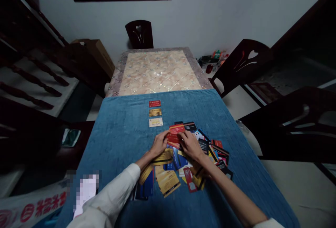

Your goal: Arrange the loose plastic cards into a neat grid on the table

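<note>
Between my two hands is a red card (pixel 173 137), held over a loose pile of cards. My left hand (pixel 159 143) pinches its left edge, and my right hand (pixel 189 144) has its fingers on the right edge. Another red card (pixel 177 128) lies just beyond it. The pile around my hands mixes gold cards (pixel 168 182), blue cards (pixel 179 158) and black cards (pixel 203 146), overlapping at many angles. Farther forward, three cards form a column: a red one (pixel 154 104), a gold one (pixel 155 112) and a white one (pixel 155 122).
A blue cloth (pixel 118 130) covers the near part of the table, with a patterned tablecloth (pixel 157 70) beyond. A pixelated pale object (pixel 85 193) lies at the near left. Dark wooden chairs (pixel 244 63) stand around the table, and a cardboard box (pixel 97 55) is at the left.
</note>
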Demonstrator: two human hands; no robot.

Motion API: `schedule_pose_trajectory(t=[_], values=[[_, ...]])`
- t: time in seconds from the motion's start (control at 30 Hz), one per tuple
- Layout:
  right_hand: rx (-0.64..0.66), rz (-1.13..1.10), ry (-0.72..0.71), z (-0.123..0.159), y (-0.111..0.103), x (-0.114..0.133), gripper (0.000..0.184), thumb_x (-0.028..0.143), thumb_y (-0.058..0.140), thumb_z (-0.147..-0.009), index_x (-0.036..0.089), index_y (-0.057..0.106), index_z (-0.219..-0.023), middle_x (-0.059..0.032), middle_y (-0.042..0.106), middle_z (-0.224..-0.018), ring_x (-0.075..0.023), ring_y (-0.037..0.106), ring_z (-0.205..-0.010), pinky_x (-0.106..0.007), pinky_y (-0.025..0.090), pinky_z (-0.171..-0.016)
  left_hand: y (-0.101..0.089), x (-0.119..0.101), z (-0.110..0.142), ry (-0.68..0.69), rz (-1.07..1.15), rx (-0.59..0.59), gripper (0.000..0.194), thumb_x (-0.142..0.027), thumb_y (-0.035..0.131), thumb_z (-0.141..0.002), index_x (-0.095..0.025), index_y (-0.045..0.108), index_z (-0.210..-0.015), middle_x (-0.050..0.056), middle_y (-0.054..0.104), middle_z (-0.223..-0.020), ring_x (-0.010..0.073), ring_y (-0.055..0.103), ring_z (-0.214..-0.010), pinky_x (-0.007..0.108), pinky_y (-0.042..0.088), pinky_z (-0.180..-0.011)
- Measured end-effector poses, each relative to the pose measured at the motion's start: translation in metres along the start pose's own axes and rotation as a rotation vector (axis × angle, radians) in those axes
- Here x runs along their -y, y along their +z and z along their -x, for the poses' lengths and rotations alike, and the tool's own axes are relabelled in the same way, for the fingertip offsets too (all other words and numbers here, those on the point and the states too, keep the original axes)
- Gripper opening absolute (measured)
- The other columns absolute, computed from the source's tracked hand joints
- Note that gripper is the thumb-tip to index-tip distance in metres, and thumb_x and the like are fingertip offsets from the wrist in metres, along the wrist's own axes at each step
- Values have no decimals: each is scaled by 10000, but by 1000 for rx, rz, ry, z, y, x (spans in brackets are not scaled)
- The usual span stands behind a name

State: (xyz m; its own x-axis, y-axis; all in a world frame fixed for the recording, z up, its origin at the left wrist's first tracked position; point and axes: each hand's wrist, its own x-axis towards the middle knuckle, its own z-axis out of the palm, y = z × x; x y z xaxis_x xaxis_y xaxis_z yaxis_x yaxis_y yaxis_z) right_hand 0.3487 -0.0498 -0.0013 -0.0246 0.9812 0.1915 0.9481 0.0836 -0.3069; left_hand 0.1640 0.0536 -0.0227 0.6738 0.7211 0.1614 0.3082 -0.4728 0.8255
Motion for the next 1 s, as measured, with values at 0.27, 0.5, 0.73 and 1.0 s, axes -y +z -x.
schedule_pose_trajectory(t=[0.27, 0.5, 0.73, 1.0], values=[[63, 86, 42, -3, 1, 12, 486, 176, 564, -839, 156, 473, -1316, -121, 546, -1085, -259, 475, -978, -352, 339, -806, -4, -2, -2, -29, 38, 3, 484, 24, 491, -777, -191, 614, -1193, 59, 696, -1168, 179, 653, -1074, 369, 516, -982], [4, 157, 21, -9, 5, 11, 539, 87, 519, -795, 163, 472, -1327, -127, 548, -1057, -259, 458, -974, -344, 323, -801, -5, 3, -3, 0, 28, -1, 465, -25, 484, -814, -191, 574, -1239, 64, 671, -1172, 186, 632, -1081, 393, 508, -992], [-22, 180, -15, -19, 6, 8, 496, 116, 508, -842, 171, 484, -1335, -137, 571, -1102, -258, 476, -999, -350, 329, -821, -13, 1, -5, 110, -87, 35, 556, -38, 477, -814, -175, 454, -1352, 111, 598, -1194, 223, 570, -1128, 438, 477, -1024], [-23, 110, -68, -37, 5, 5, 452, 200, 503, -900, 151, 484, -1349, -156, 583, -1198, -263, 499, -1063, -366, 346, -853, -25, 11, -12, 160, -248, 10, 627, -76, 496, -832, -196, 368, -1434, 131, 476, -1304, 265, 471, -1242, 488, 417, -1077]])
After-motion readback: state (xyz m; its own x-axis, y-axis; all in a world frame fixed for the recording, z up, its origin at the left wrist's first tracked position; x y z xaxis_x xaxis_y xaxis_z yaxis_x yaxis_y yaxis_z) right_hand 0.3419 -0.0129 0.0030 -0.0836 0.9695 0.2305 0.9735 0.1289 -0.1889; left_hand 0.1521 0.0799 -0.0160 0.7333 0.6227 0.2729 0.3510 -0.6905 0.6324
